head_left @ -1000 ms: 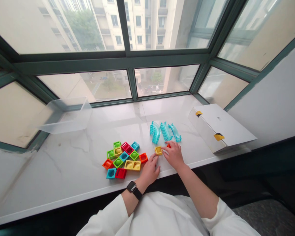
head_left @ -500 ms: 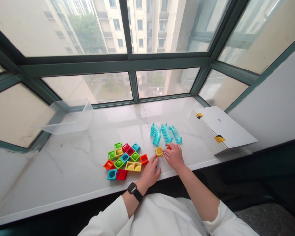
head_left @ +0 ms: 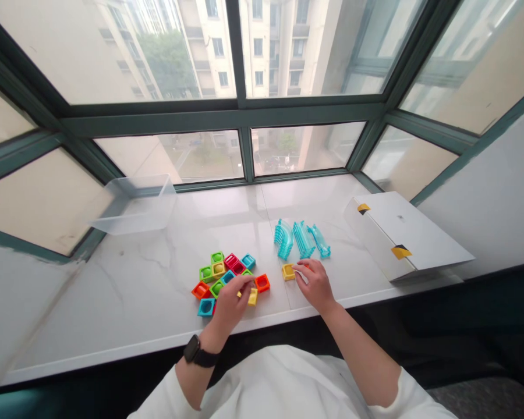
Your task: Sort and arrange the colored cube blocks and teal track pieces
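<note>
Yellow block point(head_left: 288, 271), one, touched by the right hand point(head_left: 317, 283) (grasp cannot be told); left hand point(head_left: 232, 298) curled over the coloured block pile point(head_left: 220, 272), grip likewise unclear.

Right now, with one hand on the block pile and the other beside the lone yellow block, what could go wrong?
1. The left hand lies over the tightly packed pile of blocks; lifting one could drag its neighbours out of place.
2. The blue block sits towards the front edge of the sill; a nudge might push it off.
3. The right hand is close to the turquoise track pieces; a careless sweep could knock them over.
</note>
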Demonstrator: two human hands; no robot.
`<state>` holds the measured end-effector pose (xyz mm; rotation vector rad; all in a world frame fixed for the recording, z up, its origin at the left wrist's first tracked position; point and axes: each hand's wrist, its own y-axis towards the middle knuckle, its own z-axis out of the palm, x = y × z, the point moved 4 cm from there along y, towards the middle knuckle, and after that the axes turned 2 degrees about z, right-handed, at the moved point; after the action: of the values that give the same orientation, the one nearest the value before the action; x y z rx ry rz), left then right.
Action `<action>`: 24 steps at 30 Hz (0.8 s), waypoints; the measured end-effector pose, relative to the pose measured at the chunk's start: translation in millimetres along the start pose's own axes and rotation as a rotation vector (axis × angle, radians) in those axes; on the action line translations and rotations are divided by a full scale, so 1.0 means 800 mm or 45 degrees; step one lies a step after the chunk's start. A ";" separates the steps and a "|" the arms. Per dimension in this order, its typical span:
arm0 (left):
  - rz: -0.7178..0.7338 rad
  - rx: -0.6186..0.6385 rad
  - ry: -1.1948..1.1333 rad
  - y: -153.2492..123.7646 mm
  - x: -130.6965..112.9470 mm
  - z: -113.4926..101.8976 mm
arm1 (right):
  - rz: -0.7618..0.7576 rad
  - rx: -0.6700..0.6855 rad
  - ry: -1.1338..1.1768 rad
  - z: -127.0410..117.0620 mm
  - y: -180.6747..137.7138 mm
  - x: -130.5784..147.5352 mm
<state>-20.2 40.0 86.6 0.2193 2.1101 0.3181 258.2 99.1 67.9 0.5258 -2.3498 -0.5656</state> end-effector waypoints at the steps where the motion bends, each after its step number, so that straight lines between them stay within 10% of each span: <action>1: -0.058 -0.129 0.044 0.003 0.015 -0.020 | -0.021 -0.004 0.047 0.000 0.000 0.006; 6: -0.202 -0.509 0.375 0.012 0.070 -0.079 | -0.066 0.093 0.195 0.015 0.002 0.041; 14: -0.088 -0.159 0.833 0.015 0.081 -0.037 | -0.101 0.439 0.292 0.062 -0.003 0.088; 24: -0.079 -0.126 0.875 0.011 0.090 -0.029 | -0.181 0.548 0.180 0.098 -0.011 0.111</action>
<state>-77.7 65.4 43.6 -0.0256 2.7601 0.5125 144.6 67.7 53.5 0.9008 -2.3125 -0.0721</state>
